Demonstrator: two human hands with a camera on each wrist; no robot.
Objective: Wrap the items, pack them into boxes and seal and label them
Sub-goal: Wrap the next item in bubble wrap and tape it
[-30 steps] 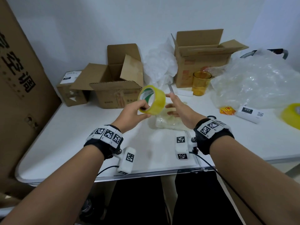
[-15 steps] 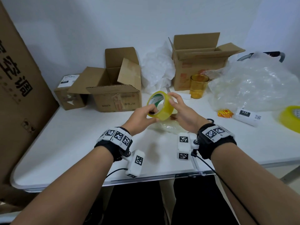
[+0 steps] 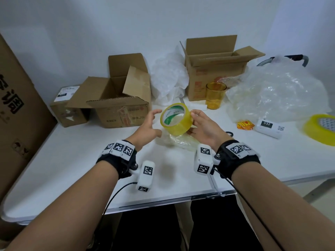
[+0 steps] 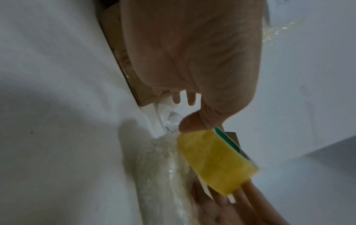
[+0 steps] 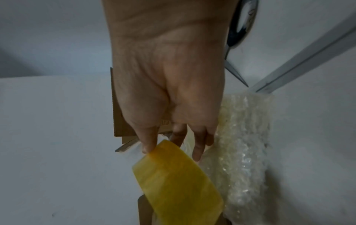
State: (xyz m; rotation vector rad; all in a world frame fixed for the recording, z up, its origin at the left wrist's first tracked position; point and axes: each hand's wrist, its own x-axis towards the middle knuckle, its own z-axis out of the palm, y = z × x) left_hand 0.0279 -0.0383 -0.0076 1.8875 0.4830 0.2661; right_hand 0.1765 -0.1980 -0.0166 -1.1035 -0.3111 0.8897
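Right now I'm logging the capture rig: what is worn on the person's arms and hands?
The left hand and right hand are ungloved, and the forearms are sleeveless. Each wrist carries a black band topped with white blocks bearing black-and-white square markers, plus a white boxy camera module with similar markers. Thin black cables trail from the modules.

A small white device (image 3: 269, 128) lies on the table (image 3: 72, 160) at about 3 o'clock. Its dark screen shows the number 032, and a square code sits next to it. A little closed box (image 3: 69, 105) at 10 o'clock has a white label with 032 on a black strip. The tall cardboard sheet (image 3: 20, 113) at 9 o'clock has big black Chinese letters on it. The two open boxes have red print, too small to read. The wrist bands (image 3: 119, 149) carry black and white square codes.
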